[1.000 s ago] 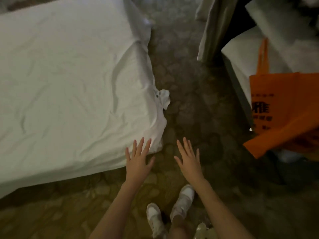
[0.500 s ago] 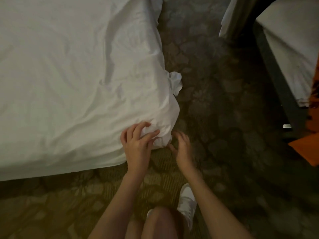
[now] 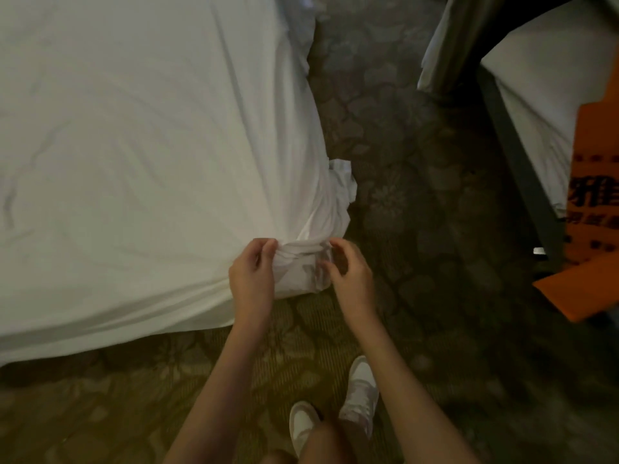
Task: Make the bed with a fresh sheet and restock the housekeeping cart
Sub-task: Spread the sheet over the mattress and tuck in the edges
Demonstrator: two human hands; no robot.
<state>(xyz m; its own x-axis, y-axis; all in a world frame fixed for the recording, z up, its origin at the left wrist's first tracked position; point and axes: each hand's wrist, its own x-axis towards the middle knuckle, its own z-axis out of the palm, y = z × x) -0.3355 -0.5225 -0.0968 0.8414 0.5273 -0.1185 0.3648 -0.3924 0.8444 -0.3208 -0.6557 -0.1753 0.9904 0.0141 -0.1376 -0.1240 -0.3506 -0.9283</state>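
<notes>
A white sheet (image 3: 140,135) covers the bed on the left and is creased toward its near right corner. At that corner the cloth is bunched into folds (image 3: 301,259). My left hand (image 3: 251,279) pinches the bunched sheet from the left with curled fingers. My right hand (image 3: 351,279) grips the same bunch from the right, fingers curled round its edge. A loose tail of sheet (image 3: 341,182) sticks out beyond the corner over the carpet.
Patterned carpet (image 3: 418,195) fills the aisle between this bed and a second white bed (image 3: 542,82) with a dark frame at the upper right. An orange bag (image 3: 593,209) hangs at the right edge. My white shoes (image 3: 358,393) stand below the corner.
Both hands went from spread open above the carpet to the bed's corner. They now hold the bunched sheet between them, and the view has moved closer to the corner.
</notes>
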